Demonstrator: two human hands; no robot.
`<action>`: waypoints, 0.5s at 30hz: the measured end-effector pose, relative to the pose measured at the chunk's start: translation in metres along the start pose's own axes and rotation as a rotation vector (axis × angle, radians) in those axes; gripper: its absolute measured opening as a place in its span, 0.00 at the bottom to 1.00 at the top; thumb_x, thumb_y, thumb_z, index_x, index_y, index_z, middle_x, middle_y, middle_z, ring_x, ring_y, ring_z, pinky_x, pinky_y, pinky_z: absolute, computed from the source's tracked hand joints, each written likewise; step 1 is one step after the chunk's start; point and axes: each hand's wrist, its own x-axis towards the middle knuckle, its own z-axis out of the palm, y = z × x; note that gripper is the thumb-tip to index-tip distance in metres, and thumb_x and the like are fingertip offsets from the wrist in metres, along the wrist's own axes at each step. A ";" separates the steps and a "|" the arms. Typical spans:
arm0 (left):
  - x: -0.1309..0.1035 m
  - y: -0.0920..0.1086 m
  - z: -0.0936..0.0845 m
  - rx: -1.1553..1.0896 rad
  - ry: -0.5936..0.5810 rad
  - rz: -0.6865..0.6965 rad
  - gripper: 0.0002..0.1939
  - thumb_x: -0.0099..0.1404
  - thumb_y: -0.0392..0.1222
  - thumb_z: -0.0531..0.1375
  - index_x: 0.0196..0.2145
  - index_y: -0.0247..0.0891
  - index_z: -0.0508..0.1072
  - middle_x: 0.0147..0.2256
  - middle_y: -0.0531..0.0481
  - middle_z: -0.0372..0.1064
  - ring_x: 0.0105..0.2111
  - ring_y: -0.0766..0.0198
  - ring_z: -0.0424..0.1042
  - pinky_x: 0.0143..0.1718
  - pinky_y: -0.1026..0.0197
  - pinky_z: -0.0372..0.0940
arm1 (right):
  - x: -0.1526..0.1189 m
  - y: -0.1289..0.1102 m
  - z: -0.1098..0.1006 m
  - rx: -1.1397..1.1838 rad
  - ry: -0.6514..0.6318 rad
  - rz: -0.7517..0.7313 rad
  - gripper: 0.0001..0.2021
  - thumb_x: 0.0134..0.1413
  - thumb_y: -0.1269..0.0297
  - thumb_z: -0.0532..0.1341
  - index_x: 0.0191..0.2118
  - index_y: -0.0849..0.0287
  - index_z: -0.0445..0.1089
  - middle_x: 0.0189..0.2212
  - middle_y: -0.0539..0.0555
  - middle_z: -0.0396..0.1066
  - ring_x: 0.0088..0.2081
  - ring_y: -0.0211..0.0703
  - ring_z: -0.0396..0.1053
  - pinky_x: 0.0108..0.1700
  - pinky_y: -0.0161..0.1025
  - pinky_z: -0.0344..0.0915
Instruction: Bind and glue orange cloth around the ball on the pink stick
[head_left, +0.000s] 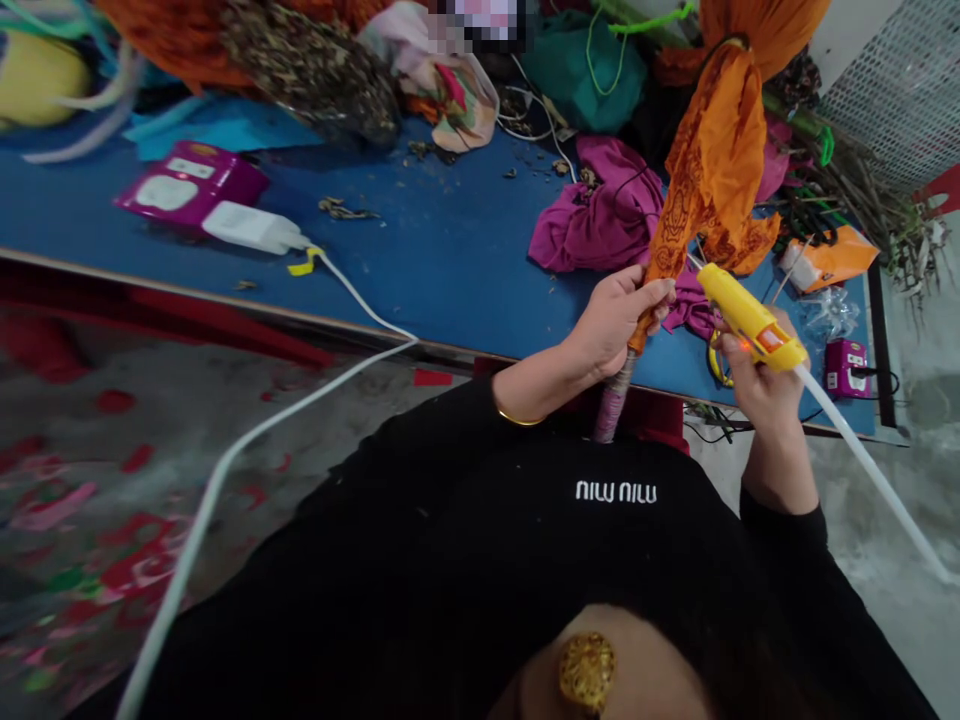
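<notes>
My left hand [611,320] is wrapped round a stick [615,400] bound in faded wrapping, just where a patterned orange cloth [705,170] covers its upper part. The cloth widens and bunches above the hand. In my right hand [765,380] is a yellow glue gun [750,315], its nozzle pointed at the cloth's edge and a small orange light glowing on it. Whether the nozzle touches the cloth I cannot tell. A long white glue stick [870,470] sticks out of its back end. Yellow-handled scissors [718,360], partly hidden, lie beside the right hand.
Magenta cloth [592,205] lies on the blue table [450,250] behind my left hand. A purple power box [191,185] with a white plug [255,228] sits at left, its cable [315,385] hanging over the edge. Another purple box [847,368] stands at right. Dry twigs [862,150] are piled nearby.
</notes>
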 end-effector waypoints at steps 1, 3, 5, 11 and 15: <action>0.000 0.000 0.000 0.002 0.003 0.002 0.10 0.70 0.28 0.63 0.31 0.35 0.69 0.24 0.60 0.67 0.19 0.79 0.61 0.20 0.72 0.55 | 0.002 -0.001 0.004 -0.035 0.000 -0.032 0.13 0.66 0.51 0.64 0.43 0.56 0.74 0.37 0.53 0.74 0.35 0.42 0.76 0.37 0.43 0.75; -0.001 0.001 0.000 0.004 0.007 0.006 0.10 0.70 0.28 0.63 0.31 0.35 0.69 0.24 0.60 0.66 0.19 0.78 0.61 0.20 0.72 0.55 | 0.006 -0.002 0.010 -0.083 0.001 -0.086 0.13 0.67 0.51 0.62 0.42 0.56 0.73 0.35 0.52 0.72 0.33 0.42 0.73 0.35 0.42 0.72; -0.001 0.002 0.000 0.002 0.011 0.011 0.10 0.71 0.27 0.62 0.31 0.35 0.70 0.24 0.60 0.66 0.19 0.78 0.61 0.20 0.72 0.55 | 0.008 -0.004 0.013 -0.134 0.007 -0.105 0.14 0.68 0.49 0.61 0.42 0.56 0.72 0.33 0.51 0.71 0.33 0.41 0.72 0.35 0.41 0.71; -0.002 0.005 0.004 -0.027 0.023 0.010 0.12 0.71 0.25 0.59 0.30 0.34 0.70 0.23 0.59 0.66 0.18 0.77 0.60 0.19 0.71 0.53 | 0.009 -0.005 0.016 -0.253 0.041 -0.113 0.19 0.69 0.44 0.58 0.41 0.56 0.70 0.33 0.52 0.69 0.34 0.45 0.70 0.38 0.44 0.72; -0.001 0.003 0.003 -0.012 -0.001 0.022 0.11 0.70 0.25 0.59 0.30 0.34 0.70 0.23 0.59 0.66 0.18 0.77 0.59 0.19 0.70 0.53 | 0.008 -0.004 0.017 -0.277 0.046 -0.116 0.19 0.69 0.43 0.57 0.40 0.56 0.70 0.32 0.53 0.68 0.34 0.45 0.70 0.37 0.44 0.70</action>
